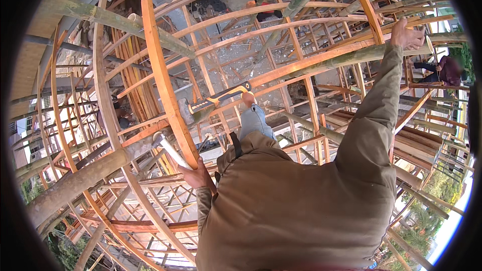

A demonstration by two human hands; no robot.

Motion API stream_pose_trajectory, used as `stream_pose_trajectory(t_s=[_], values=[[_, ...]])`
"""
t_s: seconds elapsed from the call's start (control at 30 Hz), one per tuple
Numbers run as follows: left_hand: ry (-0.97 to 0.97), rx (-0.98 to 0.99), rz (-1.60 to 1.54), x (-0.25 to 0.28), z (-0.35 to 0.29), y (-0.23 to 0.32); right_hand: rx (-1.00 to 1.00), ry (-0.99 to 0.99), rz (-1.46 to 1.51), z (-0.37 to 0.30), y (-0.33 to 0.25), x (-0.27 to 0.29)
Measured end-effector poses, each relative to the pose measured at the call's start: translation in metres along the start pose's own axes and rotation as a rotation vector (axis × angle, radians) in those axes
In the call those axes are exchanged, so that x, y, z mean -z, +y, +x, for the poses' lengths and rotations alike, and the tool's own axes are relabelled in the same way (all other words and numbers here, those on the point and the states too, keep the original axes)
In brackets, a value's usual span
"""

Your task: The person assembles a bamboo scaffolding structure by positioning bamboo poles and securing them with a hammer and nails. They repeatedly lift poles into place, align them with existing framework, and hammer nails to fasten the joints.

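Note:
At the lower left, my left hand (196, 175) is closed round the pale handle of a hammer (173, 151). The hammer's metal head points away from me, close to a thick bamboo pole (83, 180). Against the same hand stands a long orange-brown wooden plank (163, 73); whether the fingers also grip it is hidden. My right arm stretches out to the upper right. There my right hand (407, 36) lies over a timber beam (321, 59) and the end of a bamboo pole (366, 55), fingers extended. A second hammer (218, 99), with a black and yellow handle, rests near the middle.
Crossing timber battens (221, 27) and bamboo poles surround me, with open gaps down to the grey ground (233, 62). Stacked boards (416, 145) lie to the right. A person (444, 73) is at the far right, and others show at the top.

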State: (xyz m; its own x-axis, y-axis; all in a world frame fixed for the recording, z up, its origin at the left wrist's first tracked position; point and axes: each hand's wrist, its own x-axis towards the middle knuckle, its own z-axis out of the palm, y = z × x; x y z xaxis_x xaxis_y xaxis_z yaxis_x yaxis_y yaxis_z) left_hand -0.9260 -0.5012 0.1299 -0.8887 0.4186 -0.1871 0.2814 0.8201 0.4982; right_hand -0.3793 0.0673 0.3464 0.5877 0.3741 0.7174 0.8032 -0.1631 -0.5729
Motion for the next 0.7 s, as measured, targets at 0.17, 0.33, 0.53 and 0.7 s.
stream_pose_trajectory(t_s=[0.17,0.33,0.53,0.7], values=[[0.212,-0.275,0.074,-0.003,0.003,-0.003,0.467,-0.915,0.459,-0.305,-0.103,0.008],[0.055,-0.025,0.122,-0.001,0.004,-0.005,1.031,-1.731,0.321,-0.477,-0.151,0.078],[0.056,0.000,0.109,0.000,0.004,-0.003,1.121,-1.859,0.078,-0.515,-0.161,0.090],[0.017,0.029,0.109,0.005,0.006,0.000,1.225,-1.787,0.146,-0.500,-0.160,0.078]])
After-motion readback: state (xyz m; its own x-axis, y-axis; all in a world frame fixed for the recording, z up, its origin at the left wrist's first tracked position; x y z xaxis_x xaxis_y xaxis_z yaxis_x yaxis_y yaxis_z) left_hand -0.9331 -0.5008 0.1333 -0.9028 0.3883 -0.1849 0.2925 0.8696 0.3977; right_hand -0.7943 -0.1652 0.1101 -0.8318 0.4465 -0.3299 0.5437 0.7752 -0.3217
